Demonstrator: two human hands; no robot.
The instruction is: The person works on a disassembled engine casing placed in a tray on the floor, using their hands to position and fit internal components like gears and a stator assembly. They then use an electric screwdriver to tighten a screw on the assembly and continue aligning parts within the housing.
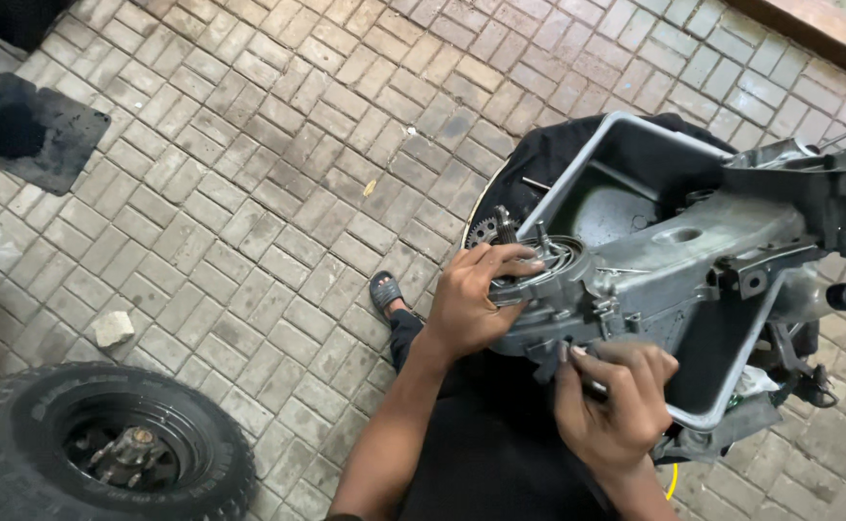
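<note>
The person's left hand (476, 299) lies on the round open end of a grey cast-metal engine housing (635, 265), with the fingers (510, 256) spread over the circular rim and pressing on it, so this hand is closed loosely around the edge of the housing. The right hand (611, 396) is just below the housing, on its near underside; its fingers are curled together and pinch a small thin metal tool or part (566, 352), but it is too small to tell exactly what it is. The two hands are close to each other but do not touch. The housing is at the right side of the view, and behind it there is a light grey plastic tray-shaped body shell (625, 145) with a black cloth (539, 159) under its far edge. A small toothed metal gear (485, 230) shows just beyond the left hand. On the grey brick paving (249, 193), at the lower left and well apart from the hands, a black knobbly rubber tyre with its dark wheel hub (104, 453) lies flat. A foot in a dark sandal (384, 289) rests on the paving near the left wrist.
</note>
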